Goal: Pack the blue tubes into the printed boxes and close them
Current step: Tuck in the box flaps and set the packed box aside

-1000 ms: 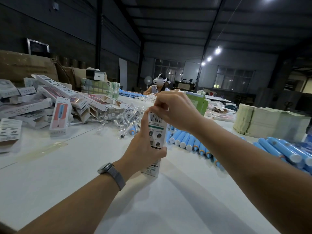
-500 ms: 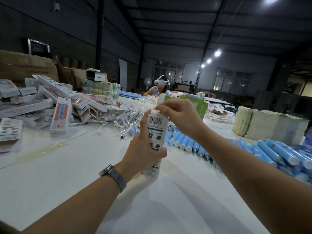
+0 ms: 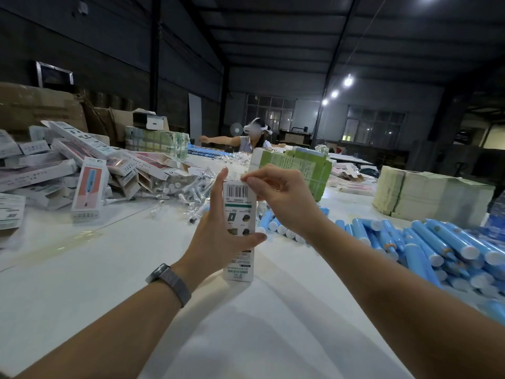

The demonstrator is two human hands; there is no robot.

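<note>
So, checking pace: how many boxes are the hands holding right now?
1. The printed box stands on end on the table, left hand gripping its middle, right hand pinching its top. Another could hide behind it.

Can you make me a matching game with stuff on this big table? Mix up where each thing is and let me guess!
Things:
1. printed box
2. blue tubes
3. green bundle
4. watch

Places:
A. piled on the table's right side
B. on the left wrist
C. standing upright, held in the left hand
D. behind the right hand

Pairs: 1-C, 2-A, 3-D, 4-B
</note>
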